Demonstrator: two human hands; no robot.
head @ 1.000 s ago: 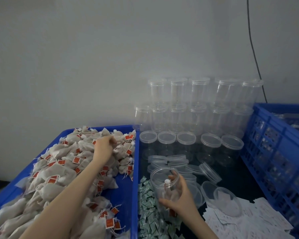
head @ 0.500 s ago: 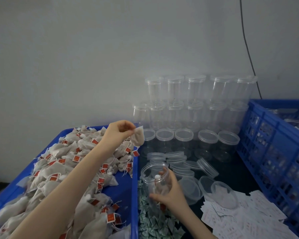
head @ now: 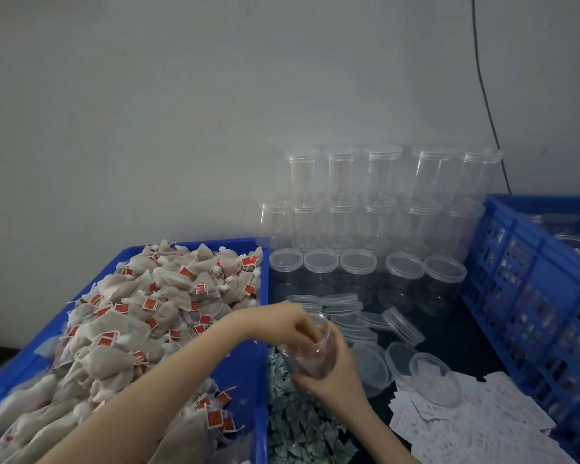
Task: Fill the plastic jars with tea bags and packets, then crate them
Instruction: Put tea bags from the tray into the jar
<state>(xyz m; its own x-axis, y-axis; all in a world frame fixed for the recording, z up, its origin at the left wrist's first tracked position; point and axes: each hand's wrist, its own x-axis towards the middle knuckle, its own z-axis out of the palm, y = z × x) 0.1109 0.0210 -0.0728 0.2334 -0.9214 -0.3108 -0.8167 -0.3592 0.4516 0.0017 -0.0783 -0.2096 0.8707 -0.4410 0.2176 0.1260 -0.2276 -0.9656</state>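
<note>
jar [head: 310, 351] in right hand [head: 337, 380], left fingertips [head: 307, 331] (seemingly) inside

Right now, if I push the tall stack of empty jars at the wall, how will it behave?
The stacked jars look thin, clear and empty, so probably very light. They stand three levels high on lids, so a push would likely topple them. Being round, fallen ones may roll.

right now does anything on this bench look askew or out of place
Mostly tidy. The top-right stacked jar leans out of line with its row, and one loose lid stands tilted on edge among the flat lids. Nothing looks spilled or damaged.
</note>
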